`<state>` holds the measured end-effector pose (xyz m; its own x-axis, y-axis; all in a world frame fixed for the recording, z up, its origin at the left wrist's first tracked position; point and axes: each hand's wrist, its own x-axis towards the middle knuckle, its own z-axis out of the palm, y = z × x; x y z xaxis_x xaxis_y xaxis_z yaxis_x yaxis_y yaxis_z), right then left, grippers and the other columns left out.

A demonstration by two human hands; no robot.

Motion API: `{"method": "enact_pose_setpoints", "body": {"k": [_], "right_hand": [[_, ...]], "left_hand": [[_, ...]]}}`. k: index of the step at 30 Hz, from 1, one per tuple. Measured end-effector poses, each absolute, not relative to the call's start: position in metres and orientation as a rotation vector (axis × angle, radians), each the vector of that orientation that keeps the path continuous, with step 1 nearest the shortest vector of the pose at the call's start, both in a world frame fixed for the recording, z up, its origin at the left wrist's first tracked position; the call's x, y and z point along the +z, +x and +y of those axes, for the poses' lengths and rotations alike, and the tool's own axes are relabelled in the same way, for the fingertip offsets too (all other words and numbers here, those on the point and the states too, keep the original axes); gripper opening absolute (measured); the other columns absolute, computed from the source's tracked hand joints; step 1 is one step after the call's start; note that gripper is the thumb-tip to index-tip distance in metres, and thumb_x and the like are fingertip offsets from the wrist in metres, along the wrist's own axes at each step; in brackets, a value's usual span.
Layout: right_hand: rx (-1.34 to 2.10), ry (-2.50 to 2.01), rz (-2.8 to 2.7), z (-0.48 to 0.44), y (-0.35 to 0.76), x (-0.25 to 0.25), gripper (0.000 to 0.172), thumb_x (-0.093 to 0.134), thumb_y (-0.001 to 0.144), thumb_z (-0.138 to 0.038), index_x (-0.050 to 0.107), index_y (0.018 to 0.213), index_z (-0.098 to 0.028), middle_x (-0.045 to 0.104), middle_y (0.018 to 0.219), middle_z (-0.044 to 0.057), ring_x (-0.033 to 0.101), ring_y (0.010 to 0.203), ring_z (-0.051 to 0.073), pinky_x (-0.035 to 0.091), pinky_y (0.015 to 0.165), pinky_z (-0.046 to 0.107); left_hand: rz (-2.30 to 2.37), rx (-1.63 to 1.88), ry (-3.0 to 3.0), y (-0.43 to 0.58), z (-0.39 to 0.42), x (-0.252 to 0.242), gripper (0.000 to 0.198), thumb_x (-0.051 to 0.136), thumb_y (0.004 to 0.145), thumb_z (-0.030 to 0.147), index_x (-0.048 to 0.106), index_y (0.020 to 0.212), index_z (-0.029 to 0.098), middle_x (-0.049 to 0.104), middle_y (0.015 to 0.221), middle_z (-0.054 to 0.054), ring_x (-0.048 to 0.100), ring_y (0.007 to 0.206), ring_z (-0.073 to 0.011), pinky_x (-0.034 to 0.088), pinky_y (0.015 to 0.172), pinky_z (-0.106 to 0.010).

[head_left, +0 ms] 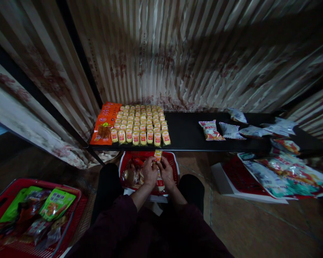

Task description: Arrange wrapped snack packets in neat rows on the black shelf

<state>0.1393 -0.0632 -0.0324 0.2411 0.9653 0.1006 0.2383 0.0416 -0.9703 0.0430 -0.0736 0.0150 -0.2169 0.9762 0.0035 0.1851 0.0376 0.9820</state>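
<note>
Between the fingertips of my left hand (150,172) and my right hand (167,175) is a small yellow wrapped snack cake (158,154) with a red-and-white label. Both hands are closed on it, just in front of the shelf edge. Beneath them a red basket (174,163) with a white rim holds more wrapped snacks, partly hidden by my hands. On the black shelf (181,132) stand rows of matching wrapped cakes (142,123), packed close together. An orange snack packet (104,123) lies along their left side.
Several chip bags (211,130) lie scattered on the shelf's right part. A second red basket (231,172), heaped with bags, sits on the floor at right. Another red basket (79,193) with a green packet (57,203) is at lower left. Striped curtain (177,53) hangs behind.
</note>
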Motion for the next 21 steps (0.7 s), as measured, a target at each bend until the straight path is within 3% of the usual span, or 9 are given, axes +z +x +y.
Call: {"method": "enact_pose_setpoints", "body": {"k": [21], "right_hand": [[0.872,-1.415,-1.202,-0.06,0.13,-0.016,0.045,0.056,0.082,-0.046,0.061,0.121,-0.024,0.065,0.118,0.008,0.062,0.103,0.023,0.049,0.093,0.039]], "left_hand": [[1.524,1.304,1.234,0.038,-0.072,0.029,0.033,0.049,0.073,0.004,0.064,0.097,0.021,0.066,0.111,-0.007,0.059,0.108,-0.0198,0.044,0.1,-0.036]]}}
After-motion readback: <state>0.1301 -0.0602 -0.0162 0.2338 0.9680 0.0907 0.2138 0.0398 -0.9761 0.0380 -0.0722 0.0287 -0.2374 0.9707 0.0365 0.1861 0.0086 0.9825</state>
